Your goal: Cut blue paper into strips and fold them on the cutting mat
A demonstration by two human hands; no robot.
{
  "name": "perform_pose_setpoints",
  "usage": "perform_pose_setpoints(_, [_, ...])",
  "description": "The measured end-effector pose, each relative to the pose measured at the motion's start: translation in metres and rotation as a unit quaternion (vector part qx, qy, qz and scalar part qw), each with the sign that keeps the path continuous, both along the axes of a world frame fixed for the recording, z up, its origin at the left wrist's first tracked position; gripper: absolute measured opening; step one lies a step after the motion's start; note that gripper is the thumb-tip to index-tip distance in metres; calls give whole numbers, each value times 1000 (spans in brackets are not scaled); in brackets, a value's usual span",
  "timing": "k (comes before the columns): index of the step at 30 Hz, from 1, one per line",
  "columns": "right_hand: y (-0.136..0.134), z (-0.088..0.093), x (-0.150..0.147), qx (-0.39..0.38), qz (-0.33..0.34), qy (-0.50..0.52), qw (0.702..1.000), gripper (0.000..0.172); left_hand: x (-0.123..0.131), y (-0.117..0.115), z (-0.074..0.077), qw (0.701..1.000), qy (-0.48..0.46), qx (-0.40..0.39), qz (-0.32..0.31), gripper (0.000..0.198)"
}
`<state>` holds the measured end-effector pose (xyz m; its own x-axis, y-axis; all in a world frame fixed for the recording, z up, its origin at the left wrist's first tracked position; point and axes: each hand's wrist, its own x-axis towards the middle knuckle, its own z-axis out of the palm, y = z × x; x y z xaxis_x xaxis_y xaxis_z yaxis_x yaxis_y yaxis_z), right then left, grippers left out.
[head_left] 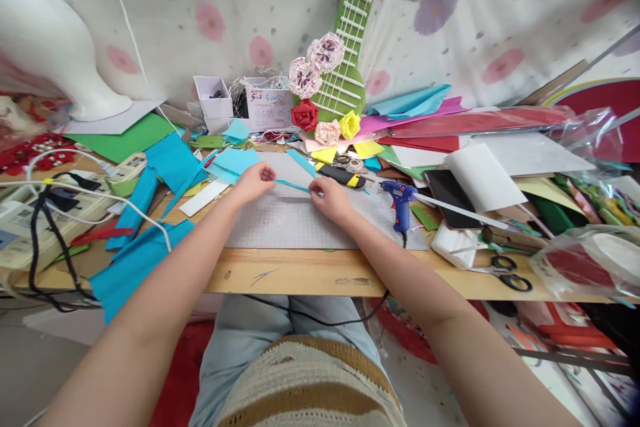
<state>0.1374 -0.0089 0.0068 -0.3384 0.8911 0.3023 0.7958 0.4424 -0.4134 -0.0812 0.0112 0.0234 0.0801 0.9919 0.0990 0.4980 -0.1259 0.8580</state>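
A thin blue paper strip (293, 185) is stretched between my two hands, just above the grey cutting mat (280, 227). The fingers of my left hand (256, 180) are closed on its left end. My right hand (327, 197) pinches the other end, fingertips pressed together. Behind my right hand lies a black and yellow utility knife (343, 175). Another blue strip (301, 163) rests on the mat beyond the hands. Light blue paper sheets (233, 161) lie just past my left wrist.
A blue glue gun (400, 203) stands right of the mat, its cord hanging over the table edge. Scissors (510, 272) and a phone (447, 197) are farther right. A green paper guitar (345, 60) with paper flowers leans at the back. Power strips (55, 213) with cables crowd the left.
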Motion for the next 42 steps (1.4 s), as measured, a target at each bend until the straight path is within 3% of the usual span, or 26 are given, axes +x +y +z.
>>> perform_pose_setpoints(4, [6, -7, 1, 71, -45, -63, 994, 17, -27, 2, -6, 989, -1, 72, 129, 18])
perform_pose_setpoints(7, [24, -9, 1, 113, -47, -127, 984, 20, -46, 2, -9, 977, 92, 104, 163, 24])
perform_pose_setpoints(13, [48, -14, -4, 108, -44, -161, 980, 25, -64, 0, -9, 921, 357, 141, 65, 37])
perform_pose_setpoints(18, [38, -14, -4, 97, -13, -101, 990, 41, -63, 6, -4, 892, 436, 122, -12, 36])
perform_pose_setpoints(22, [26, -10, 3, 96, 4, -81, 992, 37, -59, 11, -1, 879, 464, 106, -17, 27])
perform_pose_setpoints(27, [11, -7, 9, 101, 45, -67, 992, 31, -53, 8, -1, 882, 457, 113, 29, 22])
perform_pose_setpoints(33, [3, -13, 8, 78, 64, -12, 995, 23, -47, 0, 1, 910, 378, 156, 75, 21])
perform_pose_setpoints(35, [4, -15, 5, 63, 61, 28, 996, 20, -43, -5, 4, 920, 351, 162, 56, 20])
perform_pose_setpoints(38, [5, -13, 0, 22, 64, 117, 991, 22, -32, -14, 11, 943, 298, 144, -30, 18])
perform_pose_setpoints(42, [4, -2, -11, -88, 92, 239, 963, 42, -16, -24, 26, 974, 184, 82, -101, 17])
